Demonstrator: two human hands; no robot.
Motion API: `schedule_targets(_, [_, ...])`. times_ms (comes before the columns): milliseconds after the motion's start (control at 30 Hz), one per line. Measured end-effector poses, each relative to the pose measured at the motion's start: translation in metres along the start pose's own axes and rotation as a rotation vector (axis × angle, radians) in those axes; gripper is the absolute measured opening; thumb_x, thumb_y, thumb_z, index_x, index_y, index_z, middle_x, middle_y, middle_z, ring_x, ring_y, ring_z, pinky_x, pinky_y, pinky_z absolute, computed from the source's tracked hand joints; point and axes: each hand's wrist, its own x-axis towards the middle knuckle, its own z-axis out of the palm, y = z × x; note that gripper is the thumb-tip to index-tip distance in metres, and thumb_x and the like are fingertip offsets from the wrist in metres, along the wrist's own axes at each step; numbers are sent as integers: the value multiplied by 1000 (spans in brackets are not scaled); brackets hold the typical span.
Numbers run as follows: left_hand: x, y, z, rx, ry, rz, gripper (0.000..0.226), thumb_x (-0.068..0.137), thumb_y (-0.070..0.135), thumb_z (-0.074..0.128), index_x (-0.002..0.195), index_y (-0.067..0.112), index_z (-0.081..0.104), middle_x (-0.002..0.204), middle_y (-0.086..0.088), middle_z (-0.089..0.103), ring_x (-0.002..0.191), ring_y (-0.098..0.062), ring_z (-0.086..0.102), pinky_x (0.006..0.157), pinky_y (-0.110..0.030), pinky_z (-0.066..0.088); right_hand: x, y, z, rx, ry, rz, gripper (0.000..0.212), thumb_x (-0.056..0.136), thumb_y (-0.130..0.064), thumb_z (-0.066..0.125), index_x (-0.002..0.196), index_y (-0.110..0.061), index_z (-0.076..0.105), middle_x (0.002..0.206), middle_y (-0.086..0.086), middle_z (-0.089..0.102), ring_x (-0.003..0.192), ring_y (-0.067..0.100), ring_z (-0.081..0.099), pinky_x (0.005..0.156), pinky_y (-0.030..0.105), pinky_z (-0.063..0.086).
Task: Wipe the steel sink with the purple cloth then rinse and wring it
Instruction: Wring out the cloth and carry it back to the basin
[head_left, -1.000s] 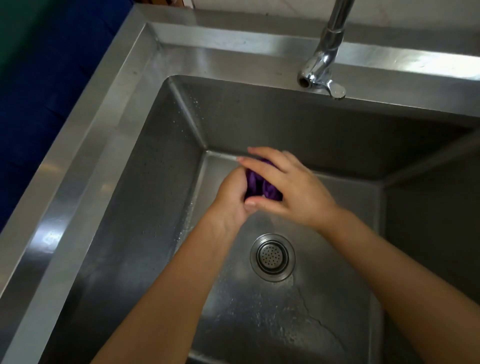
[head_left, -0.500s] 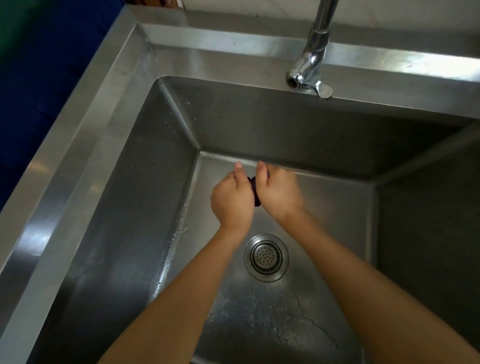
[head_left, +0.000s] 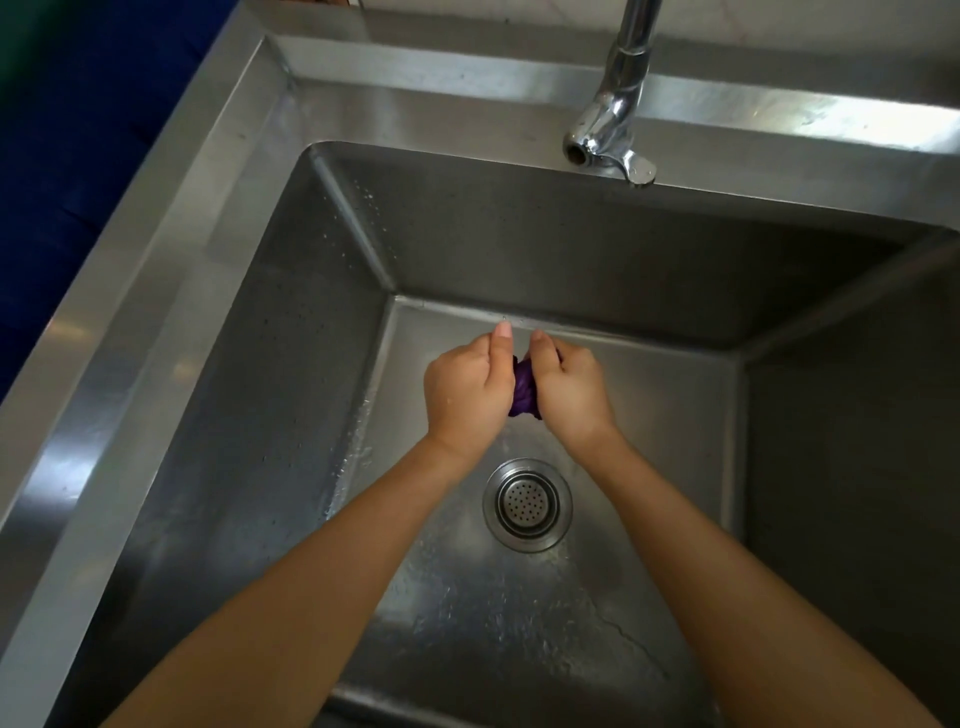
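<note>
Both my hands are down in the steel sink (head_left: 291, 415), above its floor and just behind the drain. My left hand (head_left: 467, 389) and my right hand (head_left: 569, 387) are fists side by side, both clenched on the purple cloth (head_left: 522, 387). The cloth is twisted into a tight rope, and only a short dark purple stretch shows between the two fists. The rest of it is hidden inside my palms. A thin trickle of water falls below the cloth toward the sink floor.
The round perforated drain strainer (head_left: 527, 504) sits just in front of my hands. The chrome tap (head_left: 608, 135) stands on the back ledge, with no water visibly running from its spout. The sink floor is wet. A dark blue surface (head_left: 62, 156) lies left of the rim.
One second ago my right hand lay open over the bunched cloth. Both hands have since closed into fists around it and twisted it tight. The fists stay behind the drain.
</note>
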Motion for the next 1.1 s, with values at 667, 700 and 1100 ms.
schedule_targets(667, [46,40,-16,143,-47,168,43,96,39,43,75,3,55,67,-17,62,73,-40,58,61,-38,39,4,-42,-37,388,-8,161,32,97,-39,36,106,-17,58,83,-2,57,65,12,57,53,26,49])
schedule_targets(700, [46,43,-16,97,-65,111,39,95,39,46,76,6,54,68,-12,60,75,-38,58,63,-37,39,1,-44,-42,368,-32,201,28,96,-42,39,110,-23,54,88,-6,57,73,14,60,58,30,53])
schedule_targets(1100, [33,97,-12,-54,-337,-264,52,93,46,44,57,9,52,66,-12,61,77,-34,57,68,-35,42,-23,-56,-86,35,301,101,52,95,-46,38,50,-18,40,54,1,48,64,26,49,69,37,41])
